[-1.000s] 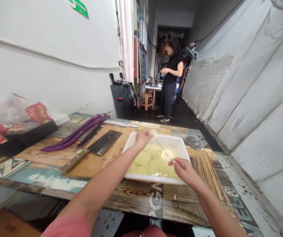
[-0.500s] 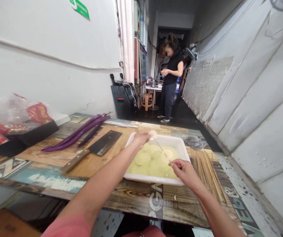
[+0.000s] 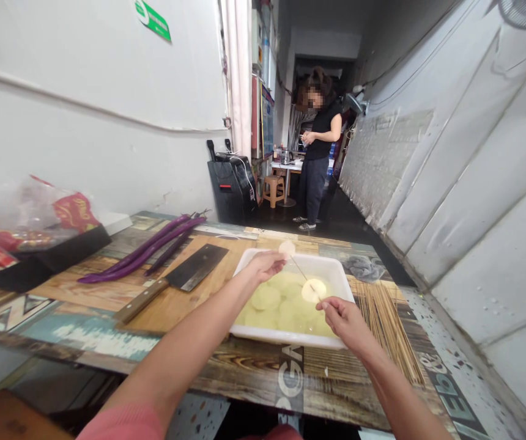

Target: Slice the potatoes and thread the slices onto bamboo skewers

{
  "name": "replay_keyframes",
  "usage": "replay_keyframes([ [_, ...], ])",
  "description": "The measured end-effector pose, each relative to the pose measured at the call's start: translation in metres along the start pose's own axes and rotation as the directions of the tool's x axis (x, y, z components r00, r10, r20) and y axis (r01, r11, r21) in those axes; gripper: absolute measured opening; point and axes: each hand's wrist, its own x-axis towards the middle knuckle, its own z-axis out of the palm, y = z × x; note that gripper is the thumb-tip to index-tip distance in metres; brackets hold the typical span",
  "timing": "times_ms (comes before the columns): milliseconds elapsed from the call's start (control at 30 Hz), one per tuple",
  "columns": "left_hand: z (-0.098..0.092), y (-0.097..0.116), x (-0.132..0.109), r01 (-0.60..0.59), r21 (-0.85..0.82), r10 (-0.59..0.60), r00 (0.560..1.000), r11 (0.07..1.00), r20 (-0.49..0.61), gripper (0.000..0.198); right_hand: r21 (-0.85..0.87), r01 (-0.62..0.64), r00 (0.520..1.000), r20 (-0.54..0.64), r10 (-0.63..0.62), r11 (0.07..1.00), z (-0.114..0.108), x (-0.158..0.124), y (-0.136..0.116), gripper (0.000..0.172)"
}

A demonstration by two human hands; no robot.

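My left hand (image 3: 265,264) is closed around a pale potato slice (image 3: 286,248) at the far end of a thin bamboo skewer (image 3: 298,269). My right hand (image 3: 343,316) pinches the near end of that skewer, and a second potato slice (image 3: 313,289) is threaded on it just ahead of the fingers. Both hands hover over a white rectangular tub (image 3: 256,332) holding several potato slices in water.
A cleaver (image 3: 178,282) lies on the wooden cutting board (image 3: 107,292) at left, with long purple eggplants (image 3: 146,247) behind it. Bamboo skewers (image 3: 385,318) lie right of the tub, a grey cloth (image 3: 360,266) beyond. A black tray with red packets (image 3: 33,244) sits far left. Another person (image 3: 315,146) stands in the corridor.
The view tilted slightly. My left hand has slid a little along the skewer, with the end slice now showing clear of the fingers; the right hand keeps its pinch.
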Motion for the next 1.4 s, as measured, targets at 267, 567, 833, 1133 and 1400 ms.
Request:
replay_keyframes([
  [267,0.005,-0.007,-0.002,-0.187,0.133,0.198,0.977,0.973,-0.074,0.020,-0.069,0.016,1.000,-0.003,-0.016,0.997,-0.001,-0.001,-0.002,0.031],
  [567,0.004,-0.006,0.000,-0.120,0.097,0.129,0.988,0.988,-0.084,0.016,-0.230,0.079,0.995,-0.034,-0.089,0.970,-0.001,0.000,-0.002,0.030],
  [833,0.004,0.001,0.000,0.082,-0.084,-0.091,0.990,0.993,-0.110,0.006,-0.160,0.112,0.993,-0.004,-0.114,0.981,-0.001,-0.002,-0.002,0.033],
  [1133,-0.002,0.005,0.002,0.204,-0.188,-0.213,0.977,0.961,-0.025,0.003,-0.062,0.083,0.997,0.012,-0.082,0.995,0.000,-0.003,0.000,0.034],
  [1400,0.003,0.005,0.001,0.053,-0.141,-0.069,0.992,0.989,-0.109,0.008,-0.074,0.100,0.995,0.027,-0.098,0.992,0.000,0.000,0.003,0.033],
])
